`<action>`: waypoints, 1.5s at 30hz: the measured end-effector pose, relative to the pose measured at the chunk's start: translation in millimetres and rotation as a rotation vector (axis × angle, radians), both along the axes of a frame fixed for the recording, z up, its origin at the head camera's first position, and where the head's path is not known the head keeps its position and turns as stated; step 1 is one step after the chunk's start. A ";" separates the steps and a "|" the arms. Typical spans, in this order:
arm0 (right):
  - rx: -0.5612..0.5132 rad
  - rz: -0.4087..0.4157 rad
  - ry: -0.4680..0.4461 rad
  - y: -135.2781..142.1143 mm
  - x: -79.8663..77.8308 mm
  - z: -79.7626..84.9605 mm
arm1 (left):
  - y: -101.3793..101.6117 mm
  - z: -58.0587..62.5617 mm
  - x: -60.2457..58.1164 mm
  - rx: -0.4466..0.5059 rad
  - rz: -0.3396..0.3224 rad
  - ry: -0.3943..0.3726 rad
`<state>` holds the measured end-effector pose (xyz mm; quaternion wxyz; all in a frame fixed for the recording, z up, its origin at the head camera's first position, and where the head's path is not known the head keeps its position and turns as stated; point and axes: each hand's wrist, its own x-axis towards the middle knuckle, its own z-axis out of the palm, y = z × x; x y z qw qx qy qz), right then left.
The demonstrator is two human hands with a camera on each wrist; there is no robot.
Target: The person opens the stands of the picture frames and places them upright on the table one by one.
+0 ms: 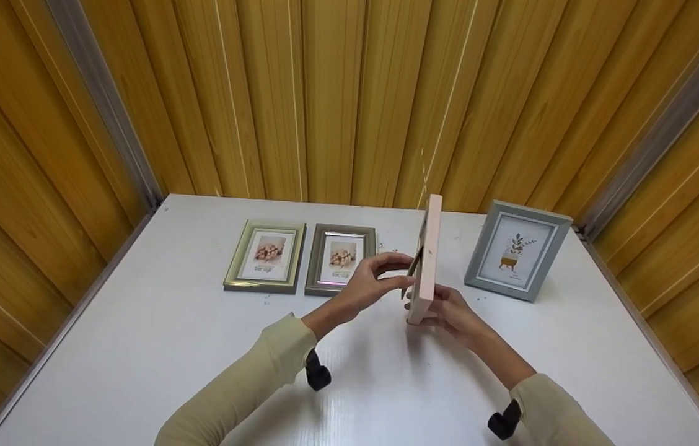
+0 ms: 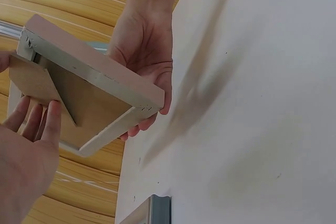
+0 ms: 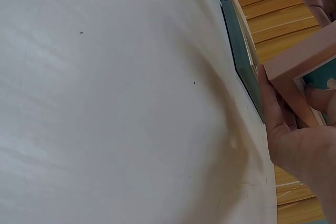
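A pink picture frame (image 1: 429, 260) is held upright above the white table, its edge facing the head camera. My right hand (image 1: 458, 316) grips its lower end from the right; in the right wrist view the thumb lies over the front and the fingers sit behind the rim. From the left, my left hand (image 1: 365, 291) pinches the brown backing stand (image 2: 37, 80) between thumb and fingers. In the left wrist view this flap tilts away from the brown back panel (image 2: 92, 106). The frame's front is mostly hidden.
Left of the hands, a gold-green picture frame (image 1: 259, 287) and a brownish-grey picture frame (image 1: 346, 230) lie face up on the table (image 1: 201, 347). A grey-blue picture frame (image 1: 481, 254) stands tilted back at the right. Yellow wood-patterned walls (image 1: 331, 99) enclose the table.
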<state>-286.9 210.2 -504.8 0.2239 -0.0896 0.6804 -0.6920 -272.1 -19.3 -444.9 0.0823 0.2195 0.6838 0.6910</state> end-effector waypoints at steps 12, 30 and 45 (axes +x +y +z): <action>0.006 0.056 -0.004 3.3 0.8 1.6 | -11.5 -4.7 -8.2 0.032 0.178 -0.018; 0.032 0.034 0.012 2.9 -1.6 5.3 | -14.9 -1.0 -3.9 -0.046 0.204 0.222; 0.261 -0.270 0.119 -4.3 -2.1 20.4 | -3.8 8.3 7.2 -0.200 0.310 0.243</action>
